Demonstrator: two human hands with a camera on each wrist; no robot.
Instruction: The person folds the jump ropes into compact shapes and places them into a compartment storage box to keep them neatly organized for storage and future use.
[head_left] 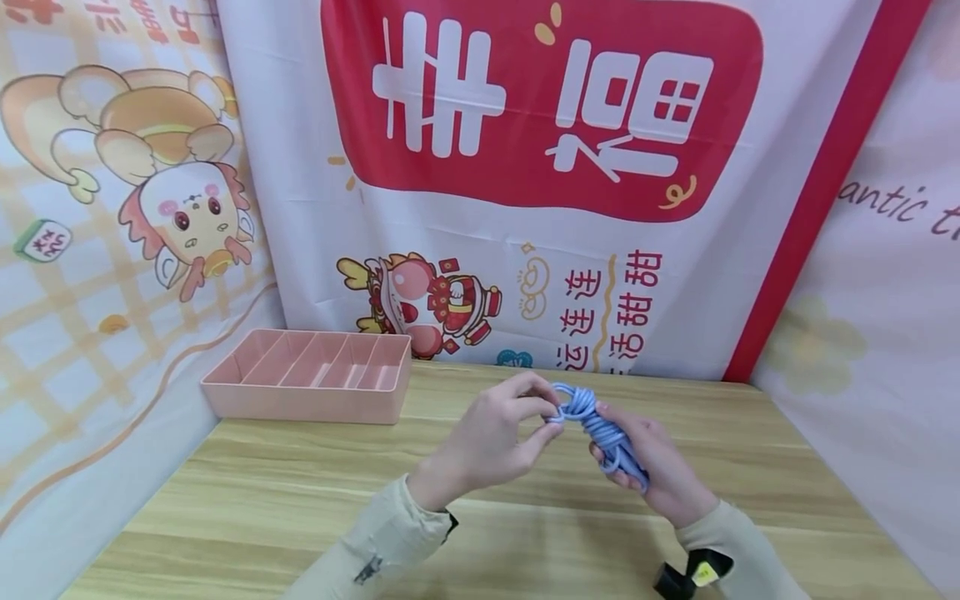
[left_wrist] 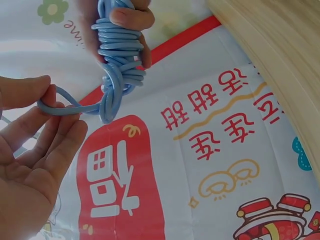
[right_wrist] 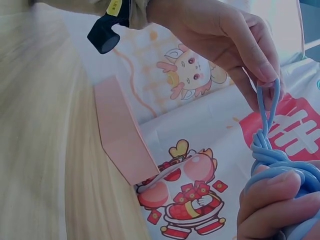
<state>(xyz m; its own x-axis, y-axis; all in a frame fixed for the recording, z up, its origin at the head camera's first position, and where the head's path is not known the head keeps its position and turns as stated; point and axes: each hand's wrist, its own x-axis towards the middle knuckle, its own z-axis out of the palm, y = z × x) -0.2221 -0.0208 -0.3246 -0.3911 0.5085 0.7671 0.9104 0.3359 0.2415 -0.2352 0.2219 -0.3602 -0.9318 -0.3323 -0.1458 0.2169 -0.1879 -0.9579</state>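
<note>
A light blue cord [head_left: 603,433], wound round itself into a tight bundle, is held above the table between both hands. My right hand [head_left: 667,471] grips the lower part of the bundle, its fingers curled round the coils. With thumb and fingertips my left hand [head_left: 491,429] pinches a small loop [left_wrist: 75,106] that sticks out from the bundle's end. In the right wrist view the loop [right_wrist: 268,107] is drawn out narrow between the left fingertips and the wrapped coils [right_wrist: 280,167]. The right palm is hidden behind the cord.
A pink tray [head_left: 300,404] with several narrow compartments stands at the back left of the wooden table [head_left: 300,500]. Printed cloths [head_left: 292,208] hang along the back and both sides. A black wrist camera [head_left: 693,571] sits on the right sleeve.
</note>
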